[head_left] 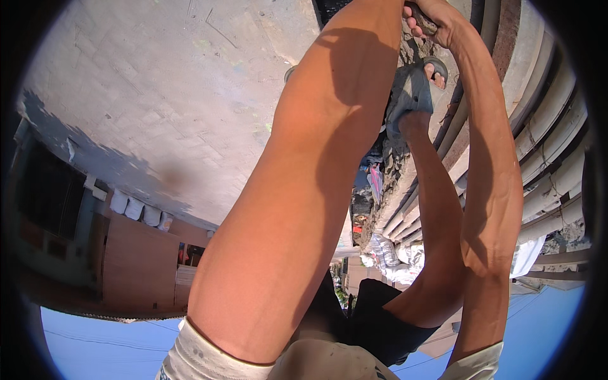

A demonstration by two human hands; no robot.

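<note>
My right hand (pixel 437 22) is at the top edge, its fingers curled round a dark, rounded piece (pixel 422 21). Only part of that piece shows, so I cannot tell its kind. My left forearm (pixel 329 133) stretches up through the middle, and its hand lies beyond the top edge. Below my right hand is a foot in a grey sandal (pixel 411 92), standing beside a strip of broken earth and rubble (pixel 396 164). A dark rounded edge peeks out behind my left forearm.
Long grey poles or pipes (pixel 548 126) lie side by side at the right. White sacks (pixel 405 263) sit farther down the rubble strip. Pale paved ground (pixel 164 95) spreads across the left, toward a building wall (pixel 136 253) with several whitish bags (pixel 133 209).
</note>
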